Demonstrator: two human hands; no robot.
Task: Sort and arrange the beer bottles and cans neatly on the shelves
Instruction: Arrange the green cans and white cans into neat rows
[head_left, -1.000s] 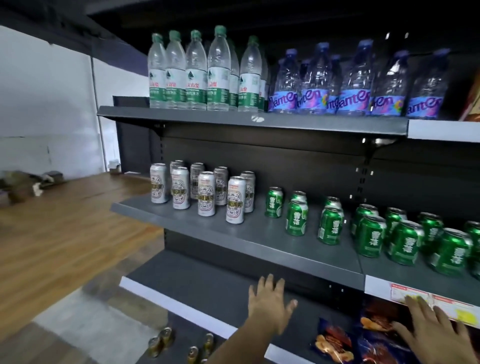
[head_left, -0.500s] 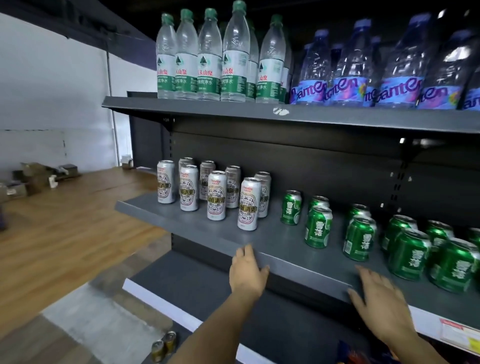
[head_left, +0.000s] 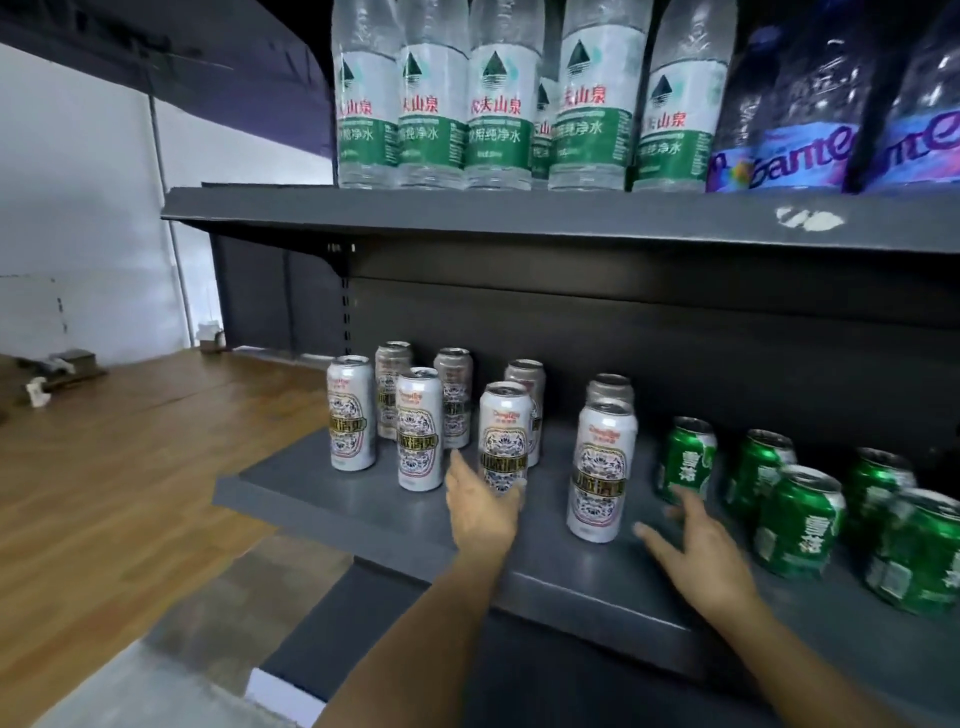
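Observation:
Several tall silver beer cans (head_left: 350, 415) stand in two loose rows on the left of the grey middle shelf (head_left: 363, 519). My left hand (head_left: 483, 512) wraps the lower part of one front silver can (head_left: 504, 431). Another front silver can (head_left: 602, 467) stands apart to its right. Several short green beer cans (head_left: 795, 519) crowd the right of the same shelf. My right hand (head_left: 696, 551) is spread open on the shelf, its fingertips at the base of the leftmost green can (head_left: 685, 460).
The upper shelf (head_left: 519, 218) overhangs the cans and carries green-labelled water bottles (head_left: 498, 104) and purple-labelled bottles (head_left: 810, 150). A lower shelf (head_left: 311, 649) juts out below. Wooden floor (head_left: 130, 467) lies to the left, with small clutter by the wall.
I have moved closer and my view has risen. Both hands came up from the lower shelf onto the middle shelf. The left has reached a silver can and the right the green cans.

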